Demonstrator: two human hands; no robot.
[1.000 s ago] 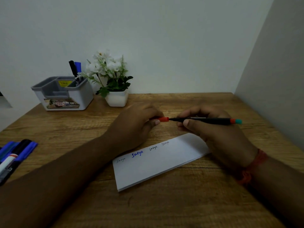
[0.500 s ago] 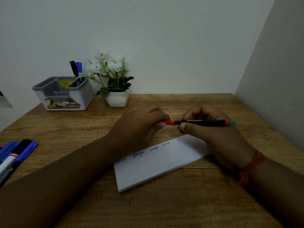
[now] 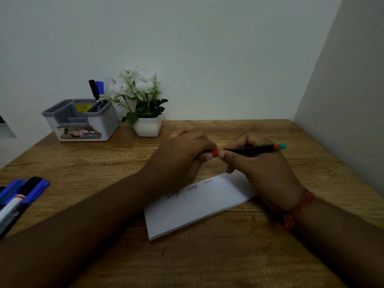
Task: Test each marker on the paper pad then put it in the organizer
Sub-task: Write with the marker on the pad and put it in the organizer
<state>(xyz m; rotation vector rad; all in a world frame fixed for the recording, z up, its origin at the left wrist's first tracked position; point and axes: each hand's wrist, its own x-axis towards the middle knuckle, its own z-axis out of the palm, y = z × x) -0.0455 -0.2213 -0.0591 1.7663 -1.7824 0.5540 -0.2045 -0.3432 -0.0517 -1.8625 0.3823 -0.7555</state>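
A thin black marker (image 3: 251, 150) with a red and teal tail lies level above the white paper pad (image 3: 199, 206). My right hand (image 3: 261, 169) grips its barrel. My left hand (image 3: 182, 159) pinches the red cap (image 3: 215, 153) at the marker's left end, and the two hands touch there. The pad carries several small written words along its far edge. The grey and white organizer (image 3: 81, 121) stands at the back left with a black and a blue marker (image 3: 96, 92) upright in it.
A white pot of flowers (image 3: 145, 113) stands right of the organizer. Several blue, black and white markers (image 3: 18, 196) lie at the table's left edge. A wall runs close along the right side.
The marker has slid left as my hands drew together, and the gap between the red cap and the barrel has closed.
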